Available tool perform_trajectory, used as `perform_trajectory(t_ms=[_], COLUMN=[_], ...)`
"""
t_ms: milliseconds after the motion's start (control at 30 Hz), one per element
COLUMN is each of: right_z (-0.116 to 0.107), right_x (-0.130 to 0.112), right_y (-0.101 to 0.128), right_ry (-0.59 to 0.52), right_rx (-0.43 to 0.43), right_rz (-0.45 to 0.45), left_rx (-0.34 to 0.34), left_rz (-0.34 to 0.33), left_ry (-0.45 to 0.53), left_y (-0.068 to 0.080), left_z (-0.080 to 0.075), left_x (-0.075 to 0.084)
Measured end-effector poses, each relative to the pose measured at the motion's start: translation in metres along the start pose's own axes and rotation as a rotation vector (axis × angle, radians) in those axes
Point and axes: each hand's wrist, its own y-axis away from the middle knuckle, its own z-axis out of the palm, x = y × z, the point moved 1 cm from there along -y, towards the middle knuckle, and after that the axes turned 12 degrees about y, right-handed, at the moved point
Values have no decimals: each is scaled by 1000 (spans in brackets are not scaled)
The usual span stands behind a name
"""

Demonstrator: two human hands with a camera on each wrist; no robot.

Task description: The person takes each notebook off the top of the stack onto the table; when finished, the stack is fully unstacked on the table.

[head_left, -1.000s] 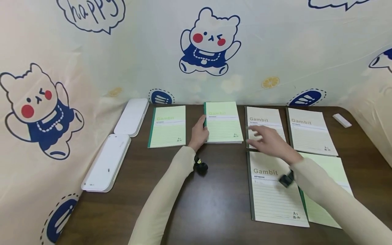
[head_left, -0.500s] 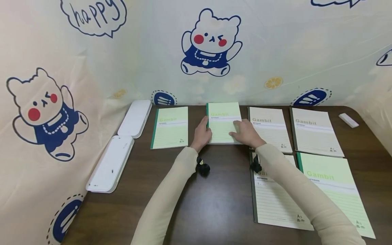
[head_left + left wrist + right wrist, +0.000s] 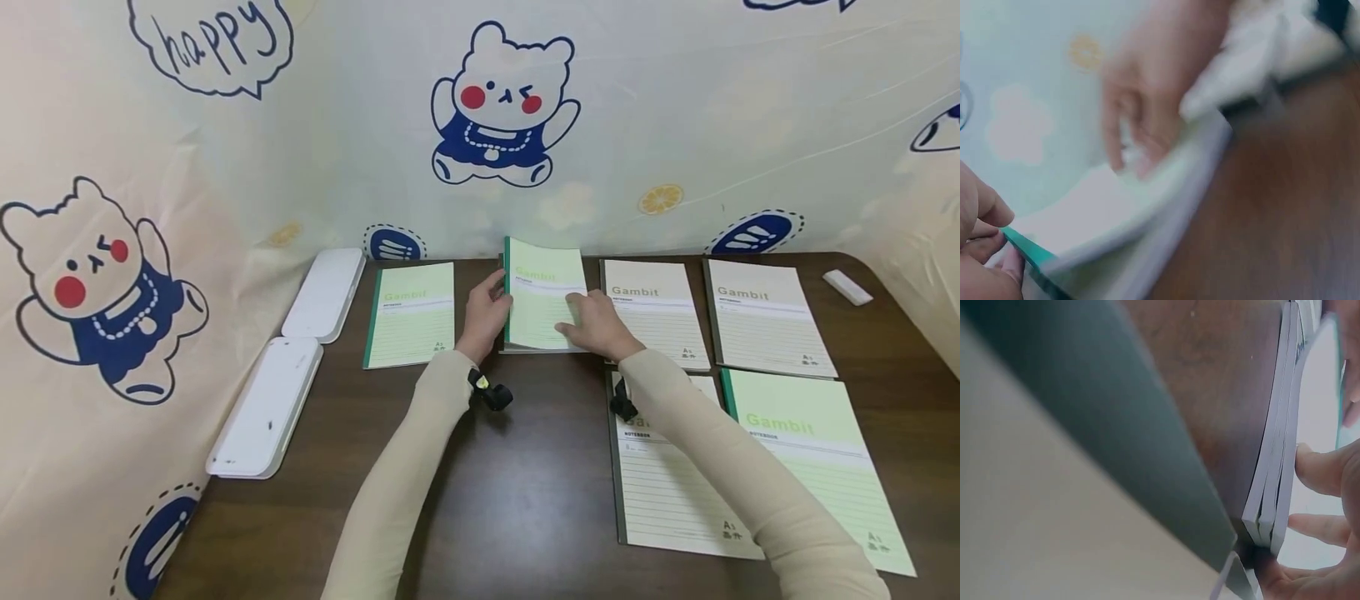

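A small notebook (image 3: 543, 325) with a green cover and green spine lies tilted on top of a stack, its left and far edge raised off the ones below. My left hand (image 3: 486, 315) pinches its spine side; the left wrist view shows fingers (image 3: 991, 206) and thumb at the green spine. At the right side, my right hand (image 3: 600, 327) holds the notebook, thumb over the cover and fingertips at the corner. Layered page edges (image 3: 1272, 481) of the stack show in the right wrist view. The cover bends in the blurred left wrist view.
Another green notebook (image 3: 411, 317) lies left of the stack. Two white-covered notebooks (image 3: 651, 292) (image 3: 768, 317) stand in a row at right, with larger white (image 3: 675, 500) and green (image 3: 817, 467) ones nearer. White cases (image 3: 266, 408) line the left; a white eraser-like block (image 3: 847, 287) lies far right.
My right hand has moved left from above the white notebook to the green notebook's right side. The top green notebook has since lifted and tilted at its left and far edge.
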Motion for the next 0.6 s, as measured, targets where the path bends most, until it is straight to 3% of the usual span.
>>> perform_trajectory(t_ms=[100,300,433,600], right_z=[1,7,5,1], right_x=[1,-1,1,6], right_y=[-1,-5,-2,2], right_ry=[13,17,-17,35], right_rx=[6,-5,-17,14], right_rz=[1,5,22,-20], left_rx=[-26,-166,-102,-15], left_rz=[-26,-58,-29,39], left_ry=[31,-186,-163,-95], left_y=[-6,-16,-20,-21], left_z=[0,-3,-6,-18], left_x=[7,10,18,61])
